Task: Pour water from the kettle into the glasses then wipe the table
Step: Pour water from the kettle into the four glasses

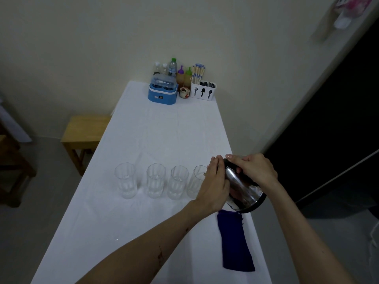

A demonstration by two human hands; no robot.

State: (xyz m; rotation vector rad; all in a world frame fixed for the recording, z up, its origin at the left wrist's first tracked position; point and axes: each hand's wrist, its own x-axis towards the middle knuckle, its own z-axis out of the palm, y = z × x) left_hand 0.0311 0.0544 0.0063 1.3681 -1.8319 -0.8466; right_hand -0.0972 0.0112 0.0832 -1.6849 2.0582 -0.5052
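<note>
A steel kettle point(243, 190) with a black base and lid is tilted left over the table's right edge. My right hand point(253, 168) grips its black handle from above. My left hand point(215, 184) presses against the kettle's front side near the spout and hides the spout. Several tall clear glasses stand in a row on the white tablecloth point(160, 136): the leftmost glass point(125, 180), then two more point(155, 180) point(178, 182), and the rightmost glass point(196, 180), partly behind my left hand. A dark blue cloth point(234, 240) lies folded below the kettle.
At the table's far end stand a blue appliance point(163, 92), several bottles point(180, 74), a small jar and a white cutlery holder point(203, 90) with chopsticks. A wooden stool point(84, 132) sits left of the table. A dark doorway is on the right.
</note>
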